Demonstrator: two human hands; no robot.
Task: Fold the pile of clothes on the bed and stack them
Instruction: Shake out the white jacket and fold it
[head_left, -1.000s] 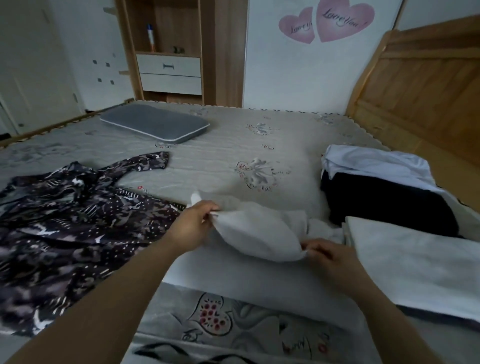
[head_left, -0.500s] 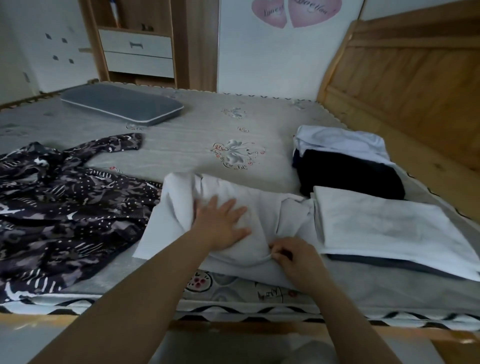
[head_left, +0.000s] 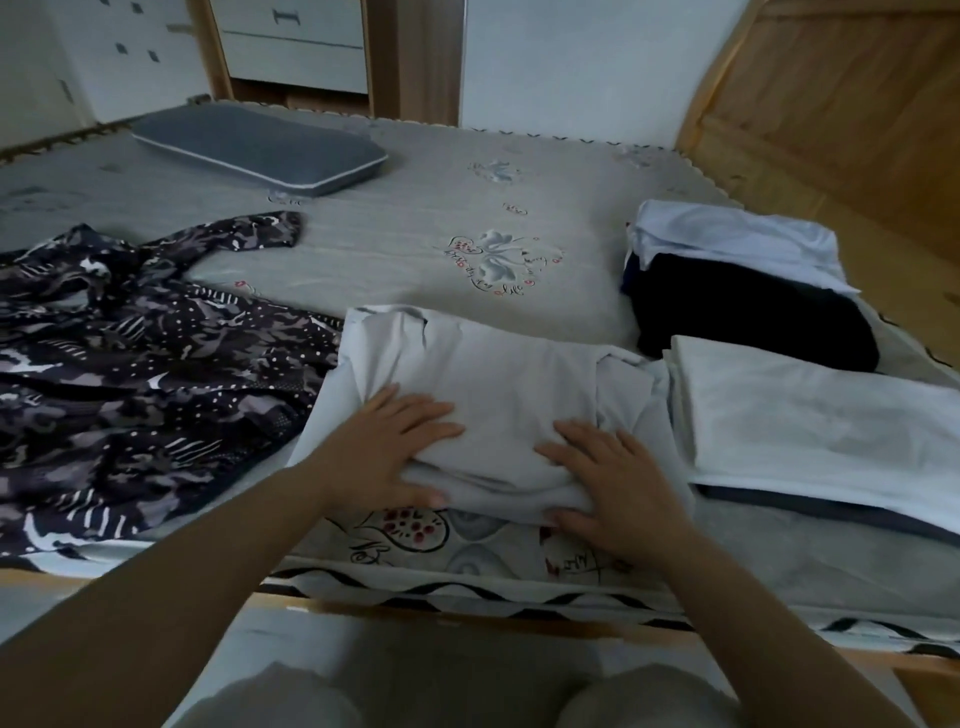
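I have both hands flat on the white garment (head_left: 498, 395) at the bed's (head_left: 395, 260) near edge, left hand (head_left: 387, 454) and right hand (head_left: 608, 486) with fingers spread, smoothing a fold (half done, I judge); next it needs lifting onto the folded white piece (head_left: 810, 421) beside it
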